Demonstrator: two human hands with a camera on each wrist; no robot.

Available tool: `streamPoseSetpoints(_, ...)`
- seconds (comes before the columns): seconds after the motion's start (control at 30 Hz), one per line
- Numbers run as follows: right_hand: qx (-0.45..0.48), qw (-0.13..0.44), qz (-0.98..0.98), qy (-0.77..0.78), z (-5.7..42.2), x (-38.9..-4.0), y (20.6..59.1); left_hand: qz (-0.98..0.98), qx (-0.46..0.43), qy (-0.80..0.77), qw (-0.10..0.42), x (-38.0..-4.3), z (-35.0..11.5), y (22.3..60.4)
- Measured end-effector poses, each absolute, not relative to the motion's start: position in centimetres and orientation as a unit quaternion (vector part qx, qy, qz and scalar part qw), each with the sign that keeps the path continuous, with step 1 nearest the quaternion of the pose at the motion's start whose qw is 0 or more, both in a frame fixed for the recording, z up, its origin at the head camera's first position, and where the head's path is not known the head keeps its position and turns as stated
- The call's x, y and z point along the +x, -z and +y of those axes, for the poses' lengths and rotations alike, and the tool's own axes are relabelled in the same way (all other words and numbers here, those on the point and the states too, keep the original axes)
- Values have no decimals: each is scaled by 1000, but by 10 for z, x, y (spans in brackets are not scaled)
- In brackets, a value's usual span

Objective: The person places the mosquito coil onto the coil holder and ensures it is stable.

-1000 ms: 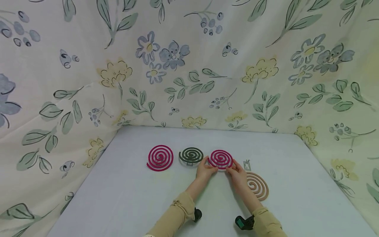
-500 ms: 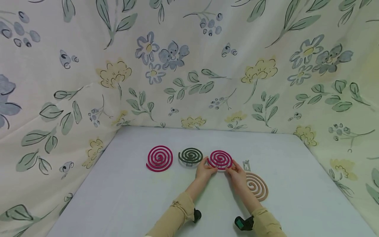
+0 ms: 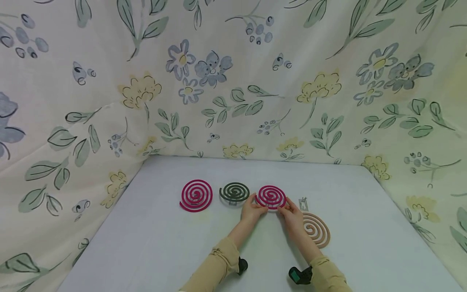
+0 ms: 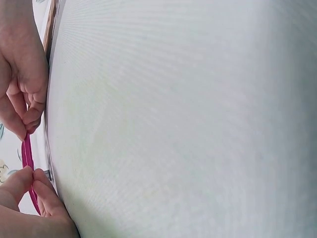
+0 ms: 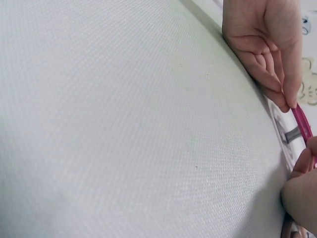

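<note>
A magenta mosquito coil (image 3: 271,197) lies roughly level, raised a little over the white table. My left hand (image 3: 252,211) pinches its near left rim between thumb and fingers. On the opposite side, my right hand (image 3: 292,215) pinches the near right rim. Both wrist views show the coil edge-on, as a thin magenta strip (image 4: 27,153) between the two sets of fingertips. Under it, a small grey metal stand (image 5: 293,135) shows in the right wrist view. Most of that stand is hidden in the head view.
Left of my hands, a dark green coil (image 3: 234,192) sits on a metal stand, and beyond it another magenta coil (image 3: 196,196). To the right are a bare metal stand (image 3: 303,204) and a tan coil (image 3: 316,230), partly behind my right forearm. Floral cloth (image 3: 233,81) hangs around the table.
Hands and coils keep their places on the table. The whole head view has shifted very slightly.
</note>
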State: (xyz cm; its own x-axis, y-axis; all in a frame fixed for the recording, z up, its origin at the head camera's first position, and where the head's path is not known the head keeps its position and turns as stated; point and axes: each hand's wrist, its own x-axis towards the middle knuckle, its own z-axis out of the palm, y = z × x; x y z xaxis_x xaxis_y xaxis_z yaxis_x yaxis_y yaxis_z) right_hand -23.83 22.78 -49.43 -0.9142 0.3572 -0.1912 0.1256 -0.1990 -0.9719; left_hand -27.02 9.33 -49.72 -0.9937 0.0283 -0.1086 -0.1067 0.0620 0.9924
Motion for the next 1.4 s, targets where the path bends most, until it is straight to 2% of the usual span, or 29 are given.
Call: streamPoseSetpoints(1.4, -188, 87, -638, -742, 226, -238, 496, 753, -23, -657, 39, -269, 93, 493)
